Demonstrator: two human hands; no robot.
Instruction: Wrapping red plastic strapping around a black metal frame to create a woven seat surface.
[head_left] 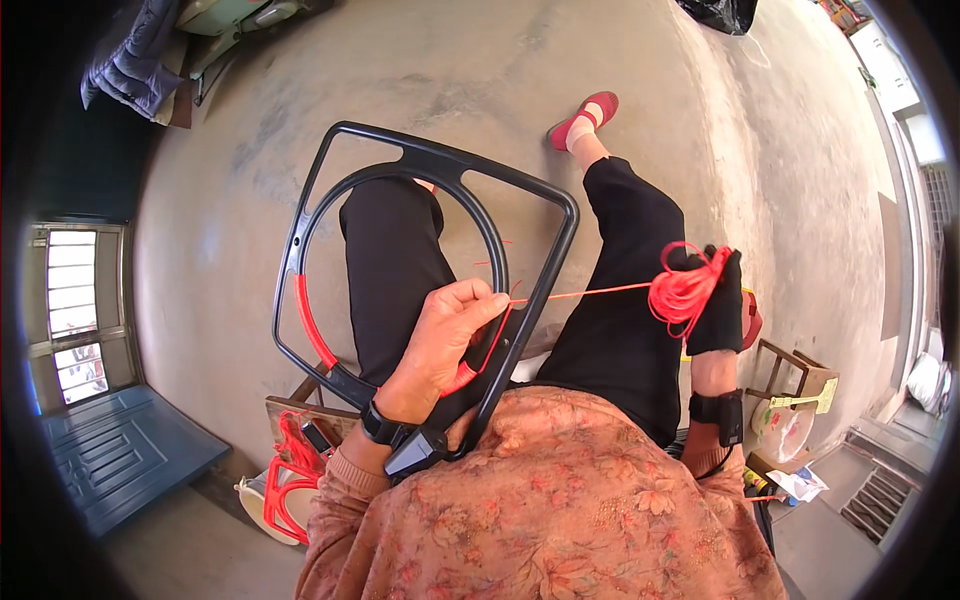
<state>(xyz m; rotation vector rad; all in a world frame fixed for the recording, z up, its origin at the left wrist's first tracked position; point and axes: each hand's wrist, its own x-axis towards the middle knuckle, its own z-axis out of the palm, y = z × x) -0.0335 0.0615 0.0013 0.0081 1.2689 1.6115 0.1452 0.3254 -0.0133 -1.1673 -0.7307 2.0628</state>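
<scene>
A black frame (450,160) with a round inner ring lies tilted over my lap. Red cord is wound round the ring on its left side (316,328), and another wound stretch (460,381) shows beside my left wrist. My left hand (440,330), bare, is closed at the ring's right side, with thumb and forefinger pinching the red cord (590,292). From that pinch the cord runs taut over the frame's outer bar to my right hand (720,318). In a black glove, that hand is closed on a looped hank of red cord (688,292); its fingers are partly hidden.
On my left, a wooden seat (320,408) stands near a bundle of red material (290,490). A wooden stool (812,378) is on my right, beside a floor grate (875,505). A black bag (720,12) lies far ahead; a blue panel (125,455) is at left.
</scene>
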